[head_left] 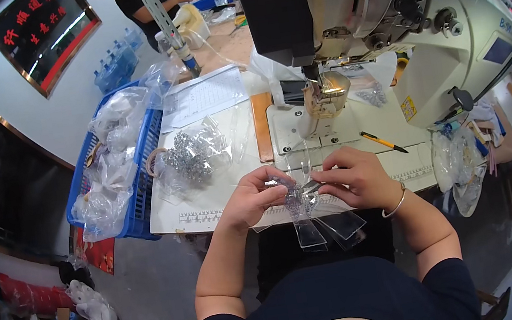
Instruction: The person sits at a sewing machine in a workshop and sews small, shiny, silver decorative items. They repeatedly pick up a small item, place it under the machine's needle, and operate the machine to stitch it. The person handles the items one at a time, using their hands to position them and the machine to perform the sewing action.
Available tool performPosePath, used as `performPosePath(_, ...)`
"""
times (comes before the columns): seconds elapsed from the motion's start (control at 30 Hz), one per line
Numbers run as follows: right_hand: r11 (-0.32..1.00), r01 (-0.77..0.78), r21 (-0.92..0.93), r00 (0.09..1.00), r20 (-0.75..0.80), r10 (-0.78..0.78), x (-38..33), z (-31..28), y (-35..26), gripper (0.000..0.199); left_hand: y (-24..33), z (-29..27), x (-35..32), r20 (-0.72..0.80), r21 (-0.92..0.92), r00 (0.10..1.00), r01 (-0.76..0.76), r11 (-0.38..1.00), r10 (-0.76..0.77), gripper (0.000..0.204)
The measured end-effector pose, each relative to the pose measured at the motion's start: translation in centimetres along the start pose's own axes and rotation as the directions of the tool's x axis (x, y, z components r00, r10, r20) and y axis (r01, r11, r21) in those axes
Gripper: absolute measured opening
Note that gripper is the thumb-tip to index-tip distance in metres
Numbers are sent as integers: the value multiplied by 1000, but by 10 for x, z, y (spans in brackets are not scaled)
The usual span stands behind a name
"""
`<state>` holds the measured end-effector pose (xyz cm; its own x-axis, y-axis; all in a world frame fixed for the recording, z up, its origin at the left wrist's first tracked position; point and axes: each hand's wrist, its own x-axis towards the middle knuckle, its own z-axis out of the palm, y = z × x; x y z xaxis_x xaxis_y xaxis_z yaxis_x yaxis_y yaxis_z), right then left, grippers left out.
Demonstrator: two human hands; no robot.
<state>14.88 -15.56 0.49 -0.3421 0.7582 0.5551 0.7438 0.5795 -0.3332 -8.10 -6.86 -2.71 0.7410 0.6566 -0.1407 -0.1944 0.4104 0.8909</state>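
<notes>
In front of the sewing machine (321,108), my two hands meet over a bow-like piece of clear plastic strips (310,234) with a silvery, glittery middle. My left hand (259,193) is closed, pinching the piece at its left side. The fingers of my right hand (355,179) are closed round a small pointed metal tool (309,186), its tip against the glittery middle. Whether it is snips or tweezers I cannot tell. Several clear strips fan out below and above my fingers. A bracelet circles my right wrist.
Left of my hands lies a clear bag of silvery pieces (193,156), beside a blue basket (135,206) full of plastic bags. A printed sheet (204,96) lies behind. An orange pen (384,142) is at the right. Another person (146,5) works at the far table.
</notes>
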Motion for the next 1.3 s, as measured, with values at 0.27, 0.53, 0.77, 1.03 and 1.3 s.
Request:
performPosePath(0.27, 997, -7, 76, 998, -57, 11, -7, 1, 7, 21, -6, -2, 3, 42, -71, 999, -23, 997, 27, 19)
performPosePath(0.53, 992, -4, 126, 996, -87, 15, -11, 8, 14, 21, -8, 0, 6, 83, -123, 996, -8, 992, 18, 18)
performPosePath(0.77, 943, -132, 306, 933, -284, 222, -17, -2, 9, 23, -10, 6, 6, -2, 14, 995, -103, 995, 103, 19)
performPosePath(1.03, 998, -59, 32, 978, -200, 64, -13, 10, 0, 24, -15, 9, 11, 52, -64, 997, -61, 996, 64, 19)
performPosePath(1.3, 988, -94, 124, 975, -190, 117, -18, 9, 8, 22, -13, 6, 12, 87, -99, 996, -26, 995, 35, 20)
